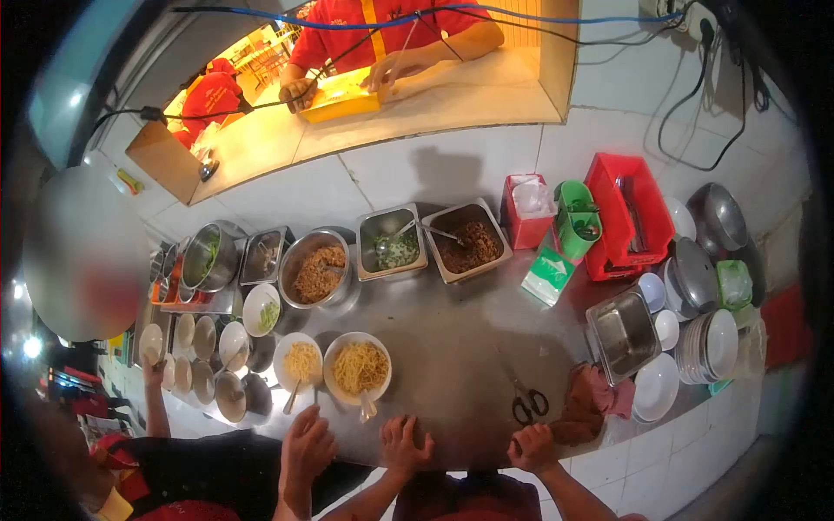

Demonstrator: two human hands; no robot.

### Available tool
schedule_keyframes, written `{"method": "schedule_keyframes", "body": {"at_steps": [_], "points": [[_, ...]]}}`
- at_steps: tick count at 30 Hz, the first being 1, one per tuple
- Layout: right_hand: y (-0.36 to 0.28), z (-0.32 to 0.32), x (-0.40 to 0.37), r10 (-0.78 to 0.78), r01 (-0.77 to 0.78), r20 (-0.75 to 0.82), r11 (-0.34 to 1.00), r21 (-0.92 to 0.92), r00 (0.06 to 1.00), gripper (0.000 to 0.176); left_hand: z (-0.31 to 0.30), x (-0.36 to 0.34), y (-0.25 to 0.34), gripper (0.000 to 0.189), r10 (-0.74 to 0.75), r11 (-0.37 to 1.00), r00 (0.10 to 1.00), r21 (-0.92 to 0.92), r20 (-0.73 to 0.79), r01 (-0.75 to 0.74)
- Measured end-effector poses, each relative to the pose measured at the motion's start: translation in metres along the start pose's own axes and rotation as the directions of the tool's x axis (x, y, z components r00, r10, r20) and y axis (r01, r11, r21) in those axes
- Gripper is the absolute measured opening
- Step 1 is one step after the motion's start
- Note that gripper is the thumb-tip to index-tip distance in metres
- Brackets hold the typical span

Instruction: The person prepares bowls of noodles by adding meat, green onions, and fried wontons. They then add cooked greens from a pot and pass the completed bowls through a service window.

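My left hand (404, 445) rests at the front edge of the steel table (443, 382), its fingers apart and holding nothing. Farther right along that edge lies my right hand (532, 448), fingers curled in, with nothing visible in them. Just beyond it is a pair of black-handled scissors (528, 406), apart from the hand. A bowl of noodles (360, 368) with a spoon stands beyond my left hand. To its left is a second noodle bowl (301, 360), also with a spoon. A co-worker's hand (308, 441) is close to that bowl.
Steel containers of chopped greens (396, 247) and brown topping (473, 247) line the back. A crumpled cloth (586, 404), steel tray (623, 334) and stacked plates (708, 347) occupy the right. Several bowls (233, 346) stand left. A person holds a yellow box (343, 97) beyond the hatch.
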State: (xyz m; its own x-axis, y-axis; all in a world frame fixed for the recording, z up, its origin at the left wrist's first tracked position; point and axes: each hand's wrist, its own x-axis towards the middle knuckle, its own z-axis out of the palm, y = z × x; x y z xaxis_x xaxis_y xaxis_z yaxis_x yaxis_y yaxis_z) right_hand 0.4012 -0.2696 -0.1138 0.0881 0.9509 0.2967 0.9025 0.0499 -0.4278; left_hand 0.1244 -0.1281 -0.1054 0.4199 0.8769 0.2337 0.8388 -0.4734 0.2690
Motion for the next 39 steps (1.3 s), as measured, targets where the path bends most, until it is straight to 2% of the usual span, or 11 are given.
{"method": "schedule_keyframes", "body": {"at_steps": [13, 19, 23, 29, 30, 31, 32, 33, 35, 37, 39], "points": [[0.001, 0.000, 0.000, 0.003, -0.004, 0.042, 1.000, 0.026, 0.999, 0.020, 0.002, -0.002, -0.002, 0.054, 0.002, 0.999, 0.999, -0.036, 0.032, -0.001], [-0.002, -0.001, 0.002, -0.006, 0.005, 0.027, 0.999, 0.043, 1.000, 0.021, 0.002, 0.000, -0.006, 0.052, 0.042, 0.994, 0.999, -0.101, -0.033, -0.045], [-0.006, -0.003, 0.005, -0.013, 0.011, 0.046, 0.999, 0.050, 0.999, 0.021, -0.001, -0.002, -0.006, 0.050, -0.005, 0.997, 1.000, -0.079, -0.008, 0.004], [-0.016, -0.001, 0.008, -0.032, 0.031, -0.010, 0.998, -0.048, 0.999, 0.017, -0.021, 0.001, -0.018, 0.037, 0.008, 0.969, 0.999, -0.245, -0.038, -0.017], [-0.021, 0.000, 0.010, -0.032, 0.032, 0.010, 0.998, -0.061, 0.999, 0.017, -0.008, -0.004, -0.032, 0.029, -0.105, 0.870, 0.992, -0.488, -0.063, 0.061], [-0.025, 0.001, 0.012, 0.057, -0.057, -0.026, 0.998, -0.005, 0.998, 0.016, 0.001, -0.011, -0.042, 0.022, -0.228, 0.703, 0.972, -0.701, -0.060, 0.122], [-0.029, 0.004, 0.018, 0.143, -0.140, -0.062, 0.989, 0.052, 0.988, 0.014, 0.003, -0.016, -0.055, 0.015, -0.422, 0.601, 0.907, -0.745, 0.014, 0.291], [-0.031, 0.010, 0.029, 0.132, -0.130, -0.053, 0.991, 0.037, 0.990, 0.014, 0.000, -0.015, -0.072, 0.013, -0.588, 0.468, 0.804, -0.771, 0.094, 0.432], [-0.044, 0.020, 0.046, 0.261, -0.231, -0.146, 0.954, 0.193, 0.954, 0.010, -0.017, -0.008, -0.112, 0.020, -0.731, 0.356, 0.682, -0.838, 0.026, 0.414], [-0.077, 0.013, 0.092, 0.337, -0.321, -0.052, 0.927, 0.196, 0.940, 0.010, -0.085, 0.016, -0.131, 0.020, -0.710, 0.400, 0.704, -0.828, -0.010, 0.392], [-0.095, 0.029, 0.142, 0.334, -0.299, -0.035, 0.882, 0.363, 0.942, 0.011, -0.092, 0.027, -0.172, 0.020, -0.721, 0.486, 0.682, -0.791, -0.122, 0.372]]}}
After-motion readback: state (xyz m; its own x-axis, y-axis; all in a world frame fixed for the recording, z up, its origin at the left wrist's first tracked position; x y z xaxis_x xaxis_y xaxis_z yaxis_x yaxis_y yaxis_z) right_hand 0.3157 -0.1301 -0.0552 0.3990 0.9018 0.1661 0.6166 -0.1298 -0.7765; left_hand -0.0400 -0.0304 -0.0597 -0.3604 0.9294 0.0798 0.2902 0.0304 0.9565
